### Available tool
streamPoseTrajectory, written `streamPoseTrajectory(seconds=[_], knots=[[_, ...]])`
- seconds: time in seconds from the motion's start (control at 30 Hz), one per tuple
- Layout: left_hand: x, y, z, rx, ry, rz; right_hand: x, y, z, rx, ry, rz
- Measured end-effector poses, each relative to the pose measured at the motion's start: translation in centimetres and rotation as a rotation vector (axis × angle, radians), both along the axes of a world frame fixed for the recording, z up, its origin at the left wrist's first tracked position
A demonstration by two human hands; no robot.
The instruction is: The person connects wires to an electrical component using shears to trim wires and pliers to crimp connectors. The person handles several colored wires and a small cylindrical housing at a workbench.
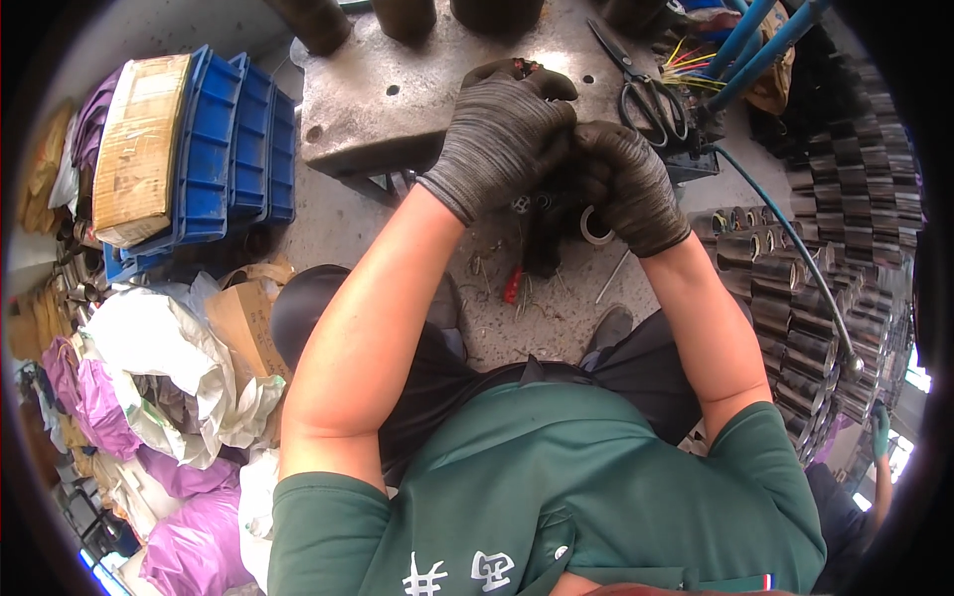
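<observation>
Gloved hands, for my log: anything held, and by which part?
Cannot tell: a red bit shows at the left hand; the right hand hides its palm.

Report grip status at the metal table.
Left grip, right grip gloved, close together at metal table's near edge. Small dark item with red at left grip, details unclear. Scissors just beyond right grip.

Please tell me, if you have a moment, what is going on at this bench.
A person in a green shirt is working with a gloved left grip and right grip close together at the near edge of a metal table. The fingers on both sides are curled inward, but what they may hold is mostly hidden. Scissors lie on the table beside the right grip, and blue crates stand off to the left.
</observation>
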State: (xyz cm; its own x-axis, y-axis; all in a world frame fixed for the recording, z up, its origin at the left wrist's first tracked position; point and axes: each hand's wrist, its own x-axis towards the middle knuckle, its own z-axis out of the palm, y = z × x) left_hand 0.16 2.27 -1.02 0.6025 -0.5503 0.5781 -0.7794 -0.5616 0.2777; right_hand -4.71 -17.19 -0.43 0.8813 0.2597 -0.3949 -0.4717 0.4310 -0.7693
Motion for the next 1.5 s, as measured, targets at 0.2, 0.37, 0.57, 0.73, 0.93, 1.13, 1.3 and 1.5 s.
streamPoseTrajectory(seconds=[0.2,0.37,0.57,0.73,0.93,1.13,1.3,1.5], knots=[[-0.1,-0.1,0.0,0.01,0.013,0.011,0.0,-0.2,-0.1,-0.361,-0.217,0.0],[-0.4,0.0,0.1,0.043,0.027,0.026,0.0,-0.3,0.2,-0.505,-0.368,0.01],[-0.2,-0.1,0.1,0.037,0.022,0.013,0.1,-0.8,0.3,-1.211,-1.158,0.068],[0.1,0.0,0.0,0.02,0.016,0.001,-0.5,-0.3,0.0,-0.165,0.003,-0.042],[0.3,-0.3,0.0,-0.048,-0.03,-0.023,0.6,-1.5,-2.6,0.679,0.36,0.324],[0.0,-0.5,0.2,0.022,0.032,0.028,0.2,-1.1,-2.8,0.79,0.212,0.294],[3.1,3.1,-0.4,0.033,-0.001,0.306,-3.6,-3.4,2.7,0.078,-0.152,0.127],[2.4,3.2,-0.2,-0.005,0.02,0.149,-2.1,-4.3,1.8,-0.197,-0.172,-0.121]])
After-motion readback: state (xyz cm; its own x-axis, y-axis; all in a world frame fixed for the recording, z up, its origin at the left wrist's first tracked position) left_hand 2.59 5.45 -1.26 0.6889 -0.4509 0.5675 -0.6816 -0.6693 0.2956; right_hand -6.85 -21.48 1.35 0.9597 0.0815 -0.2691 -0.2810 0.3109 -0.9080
